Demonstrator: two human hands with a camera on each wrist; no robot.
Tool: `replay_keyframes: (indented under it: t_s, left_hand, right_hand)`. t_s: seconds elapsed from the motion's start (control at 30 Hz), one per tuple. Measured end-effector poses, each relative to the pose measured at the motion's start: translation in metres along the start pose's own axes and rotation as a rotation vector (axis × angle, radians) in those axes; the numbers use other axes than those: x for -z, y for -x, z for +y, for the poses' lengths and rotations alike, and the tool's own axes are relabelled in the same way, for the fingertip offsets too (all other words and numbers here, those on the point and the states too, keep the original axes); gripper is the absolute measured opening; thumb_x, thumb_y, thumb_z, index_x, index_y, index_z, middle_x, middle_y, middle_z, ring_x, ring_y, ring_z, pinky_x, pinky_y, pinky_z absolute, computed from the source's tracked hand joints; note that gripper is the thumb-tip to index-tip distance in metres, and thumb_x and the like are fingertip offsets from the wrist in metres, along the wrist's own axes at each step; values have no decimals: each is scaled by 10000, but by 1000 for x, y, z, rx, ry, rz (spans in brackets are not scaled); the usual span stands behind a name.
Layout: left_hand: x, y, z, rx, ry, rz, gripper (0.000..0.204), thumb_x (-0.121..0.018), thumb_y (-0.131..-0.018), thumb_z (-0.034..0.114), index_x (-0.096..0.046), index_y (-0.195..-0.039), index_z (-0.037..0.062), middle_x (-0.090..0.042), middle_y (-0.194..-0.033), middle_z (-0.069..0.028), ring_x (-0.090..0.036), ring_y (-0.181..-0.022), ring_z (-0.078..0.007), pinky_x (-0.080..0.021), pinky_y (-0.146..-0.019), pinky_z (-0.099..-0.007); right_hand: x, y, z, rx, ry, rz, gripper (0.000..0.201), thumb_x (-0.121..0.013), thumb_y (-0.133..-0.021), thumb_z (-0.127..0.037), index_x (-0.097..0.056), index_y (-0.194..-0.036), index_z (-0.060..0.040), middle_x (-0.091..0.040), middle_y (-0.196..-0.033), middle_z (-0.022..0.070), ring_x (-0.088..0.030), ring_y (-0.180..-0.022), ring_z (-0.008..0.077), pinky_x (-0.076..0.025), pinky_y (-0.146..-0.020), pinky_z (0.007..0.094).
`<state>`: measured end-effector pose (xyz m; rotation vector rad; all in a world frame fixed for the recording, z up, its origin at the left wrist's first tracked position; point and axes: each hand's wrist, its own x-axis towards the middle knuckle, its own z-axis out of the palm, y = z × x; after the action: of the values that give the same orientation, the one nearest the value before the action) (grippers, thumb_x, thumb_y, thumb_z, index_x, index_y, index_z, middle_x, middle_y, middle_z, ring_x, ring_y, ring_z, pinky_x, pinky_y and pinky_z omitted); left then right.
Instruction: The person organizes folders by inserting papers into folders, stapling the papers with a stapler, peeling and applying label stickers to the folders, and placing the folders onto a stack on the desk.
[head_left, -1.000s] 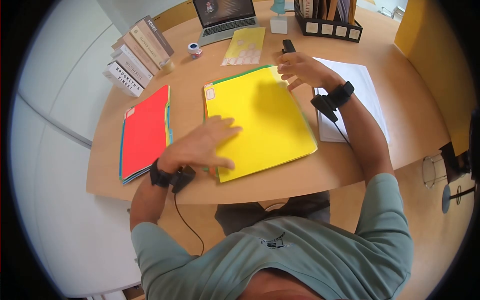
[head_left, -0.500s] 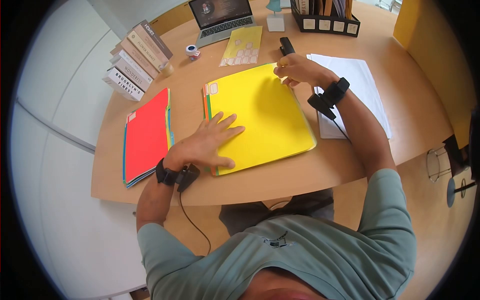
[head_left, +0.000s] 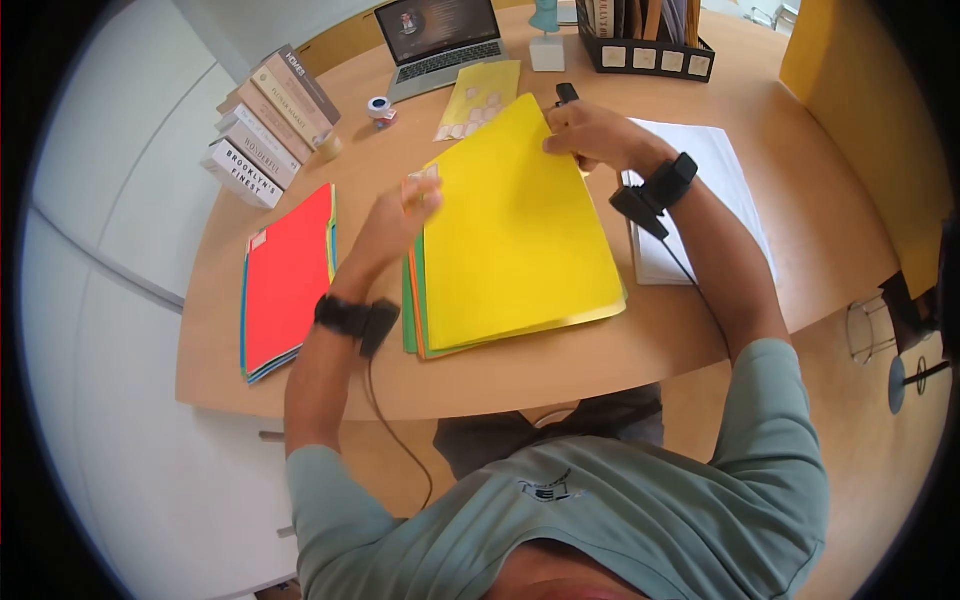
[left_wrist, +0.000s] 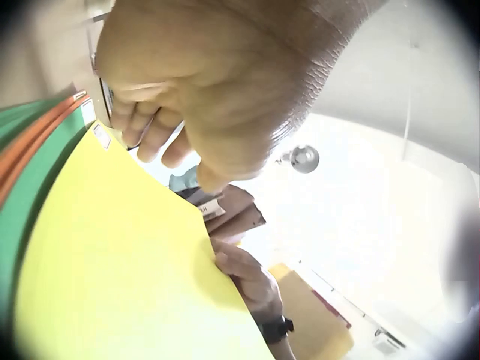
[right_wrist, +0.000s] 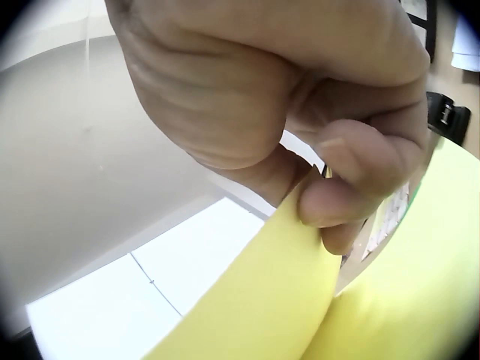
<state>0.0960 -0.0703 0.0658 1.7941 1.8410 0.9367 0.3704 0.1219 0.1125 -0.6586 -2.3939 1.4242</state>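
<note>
A yellow folder (head_left: 515, 230) lies on top of a green and an orange folder (head_left: 412, 310), with its far edge raised off the desk. My left hand (head_left: 412, 195) holds its far left corner by the label tab. In the left wrist view its fingers (left_wrist: 146, 131) curl at that corner above the yellow folder (left_wrist: 112, 277). My right hand (head_left: 570, 125) pinches the far right corner. The right wrist view shows the thumb and fingers (right_wrist: 330, 202) closed on the yellow folder's (right_wrist: 285, 300) edge.
A red-topped folder stack (head_left: 290, 275) lies left on the desk (head_left: 560, 375). Leaning books (head_left: 265, 120), a laptop (head_left: 440, 35), a sticker sheet (head_left: 480, 95), a black stapler (head_left: 567, 93) and a file organizer (head_left: 645, 45) line the back. White paper (head_left: 700, 200) lies right.
My left hand left the folder's near left part, where it lay flat, and went to the far left corner. Both hands have lifted the yellow folder's far edge.
</note>
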Motion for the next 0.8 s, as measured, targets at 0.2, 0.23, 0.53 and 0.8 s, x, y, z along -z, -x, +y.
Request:
replay_keyframes:
  t_s: [0.2,0.23,0.53,0.8]
  left_hand:
    - [-5,-87,-47,32,1019,538,344,-488,-987,304,-595,-1137,14,-634,-1081,-95,-575,-1043,-216,-392,-1003,-332]
    - [-3,-94,-64,-47,910,501,333,-496,-984,292,-595,-1137,13,-639,-1077,-103,-585,-1024,-227,-390,-1013,-347]
    - [-2,-77,-79,-178,999,246,333,-500,-982,296,-593,-1133,15,-638,-1069,-103,-586,-1017,-229,-389,-1013,-353]
    - [3,-76,-85,-206,1025,180,332,-503,-980,299,-592,-1130,16,-638,-1062,-103,-586,-1011,-230,-389,-1014,-358]
  right_hand:
    - [4,-14,-65,124,136,-10,329,-552,-979,-313,-633,-1029,2,-561,-721,16,-506,-563,76,-419,-508,221]
    - [-5,-17,-78,151,-30,-44,370,-526,-991,-347,-630,-1074,-2,-595,-789,37,-564,-654,98,-465,-559,227]
    - [-54,24,-94,388,120,-459,460,-531,-993,-308,-517,-1303,31,-638,-1171,115,-628,-947,207,-538,-841,312]
    - [119,89,89,-140,941,613,541,-747,-766,-412,-587,-834,100,-610,-814,249,-602,-769,345,-464,-678,437]
